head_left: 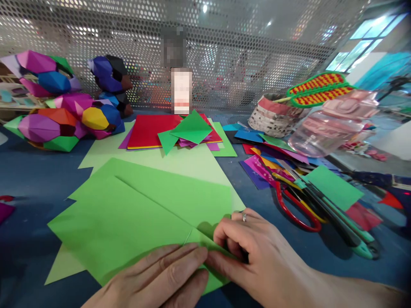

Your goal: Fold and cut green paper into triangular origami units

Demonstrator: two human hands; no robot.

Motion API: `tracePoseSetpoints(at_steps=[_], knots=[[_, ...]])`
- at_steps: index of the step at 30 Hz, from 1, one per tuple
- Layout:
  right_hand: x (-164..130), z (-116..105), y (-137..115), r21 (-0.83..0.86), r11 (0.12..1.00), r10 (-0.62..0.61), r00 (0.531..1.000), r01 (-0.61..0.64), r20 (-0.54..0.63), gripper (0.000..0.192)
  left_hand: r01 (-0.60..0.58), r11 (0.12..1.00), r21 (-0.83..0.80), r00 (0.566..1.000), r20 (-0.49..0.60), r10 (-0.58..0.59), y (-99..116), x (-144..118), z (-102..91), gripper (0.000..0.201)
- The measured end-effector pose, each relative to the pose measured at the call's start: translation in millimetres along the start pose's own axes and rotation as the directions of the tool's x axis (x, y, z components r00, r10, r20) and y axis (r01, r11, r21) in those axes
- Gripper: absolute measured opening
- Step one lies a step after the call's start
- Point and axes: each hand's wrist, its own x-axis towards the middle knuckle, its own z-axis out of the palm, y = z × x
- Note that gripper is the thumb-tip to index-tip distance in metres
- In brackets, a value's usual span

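A large sheet of light green paper (138,209) lies in front of me with folded edges and a crease running diagonally across it. My left hand (167,273) rests on its near side, fingers stretched out flat and close together on the paper. Beside those fingertips, my right hand (247,252) has its fingers curled in and its thumb against a folded part of the same sheet near the right corner. A ring is on one right finger. Under the green sheet spreads paler green paper (192,164).
Red paper (147,130) and green folded pieces (192,128) lie behind. Red-handled scissors (298,218), a utility knife (359,248), paper scraps (334,186), a pink bottle (324,128) and a woven basket (272,115) stand or lie right. Multicoloured paper models (64,102) are left, before perforated metal (224,60).
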Motion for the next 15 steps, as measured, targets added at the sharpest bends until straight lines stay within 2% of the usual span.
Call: tracePoseSetpoints(at_steps=[6,9,15], knots=[[-0.2,-1.1,-0.9,0.004,1.0,0.01,1.0,-0.01,-0.008,0.023,-0.092,0.977,0.192,0.996,0.003,0.093,2.4,-13.9,10.0,0.039],[0.4,-4.1,-2.2,0.04,0.998,0.037,0.999,-0.038,0.01,0.019,-0.099,0.971,0.216,0.995,0.0,0.101,2.8,-19.4,11.9,0.039],[0.6,-8.9,-5.1,0.094,0.994,0.059,0.998,-0.061,0.032,0.033,-0.103,0.972,0.209,0.995,0.025,0.1,2.9,-27.8,19.0,0.038]])
